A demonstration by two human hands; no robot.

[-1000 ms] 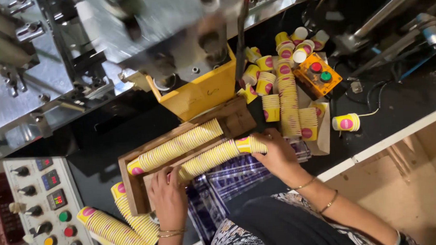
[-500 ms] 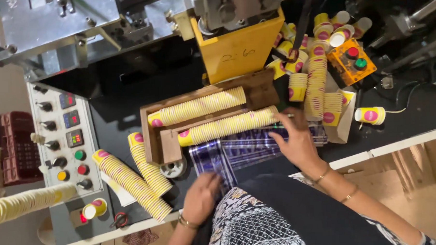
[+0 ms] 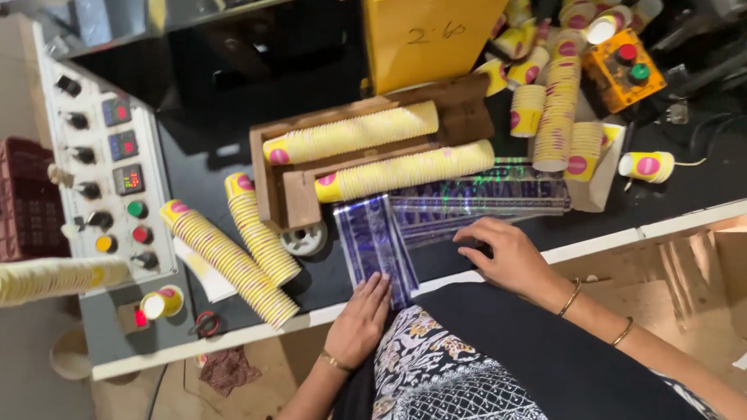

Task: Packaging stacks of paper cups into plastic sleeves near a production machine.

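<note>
The black worktop (image 3: 223, 157) carried a brown wooden tray (image 3: 461, 116) holding two long nested stacks of yellow paper cups (image 3: 405, 172). Just below it lay the clear printed plastic sleeves (image 3: 383, 247). The step looked like readying a sleeve for bagging a stack. The left hand (image 3: 361, 322) lay flat, fingers released, on one sleeve's near end; the right hand (image 3: 507, 255) rested loosely curled, empty, just beside the sleeves. Two loose cup stacks (image 3: 226, 261) crowded the left, near the grey control panel (image 3: 111, 161).
</note>
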